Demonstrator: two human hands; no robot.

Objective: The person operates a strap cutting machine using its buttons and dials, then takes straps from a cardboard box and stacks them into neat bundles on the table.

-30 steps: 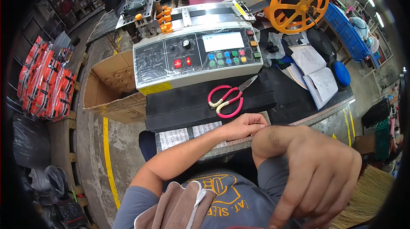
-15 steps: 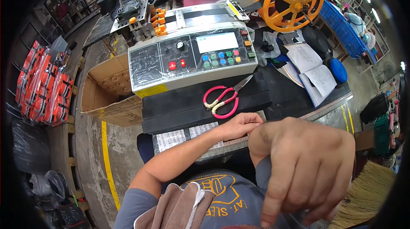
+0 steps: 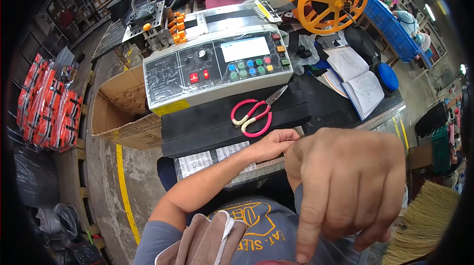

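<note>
My left hand (image 3: 276,145) rests at the near edge of the work surface with its fingers curled in; anything inside them is hidden. Beside it are printed label sheets (image 3: 195,163) and a ruler strip (image 3: 269,164). Large and close to the camera, my right hand (image 3: 353,186) hangs with bent fingers apart, its index finger pointing down, and no object shows in it. Red-handled scissors (image 3: 252,119) lie on black strips (image 3: 197,126), beyond my left hand. A brown glove (image 3: 202,240) shows in front of my shirt.
A control machine (image 3: 217,67) stands behind the scissors, with an orange reel (image 3: 337,3) at its back right. An open notebook (image 3: 363,87) lies right, a cardboard box (image 3: 123,107) left. A broom (image 3: 424,225) is at lower right. Another person (image 3: 407,22) is far back right.
The machine, scissors and notebook have shifted slightly left in view. My right hand has moved slightly left and sits larger before the camera. My left hand keeps its curled pose at the edge.
</note>
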